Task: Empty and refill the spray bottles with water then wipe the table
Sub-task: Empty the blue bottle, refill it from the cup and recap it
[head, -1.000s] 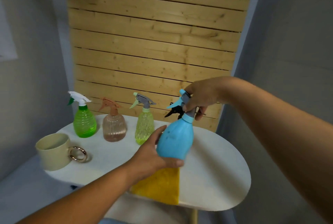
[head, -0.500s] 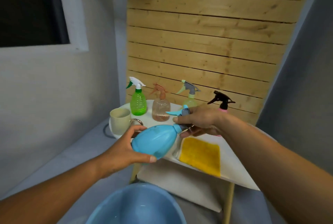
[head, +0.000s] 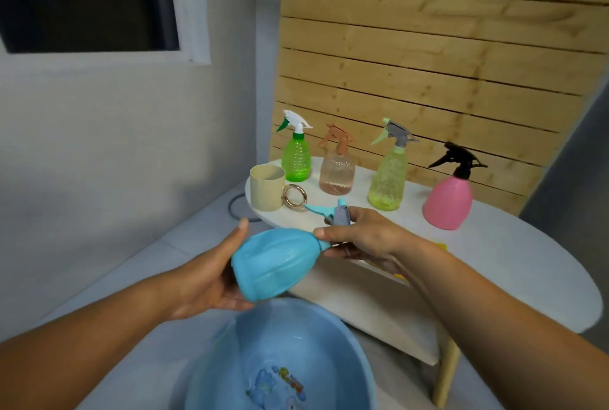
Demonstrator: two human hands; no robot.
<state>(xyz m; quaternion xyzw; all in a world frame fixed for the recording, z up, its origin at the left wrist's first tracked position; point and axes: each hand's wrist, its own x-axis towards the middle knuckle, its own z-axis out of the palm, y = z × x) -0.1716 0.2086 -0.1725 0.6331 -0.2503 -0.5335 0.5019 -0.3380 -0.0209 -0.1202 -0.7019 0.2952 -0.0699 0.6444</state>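
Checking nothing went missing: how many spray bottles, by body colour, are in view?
Blue, held over the basin by left hand and right hand: 1
Green: 1
Clear peach: 1
Yellow-green: 1
Pink: 1
Total: 5

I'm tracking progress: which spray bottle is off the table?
The blue bottle, held tilted over the basin; the other four stand upright on the table.
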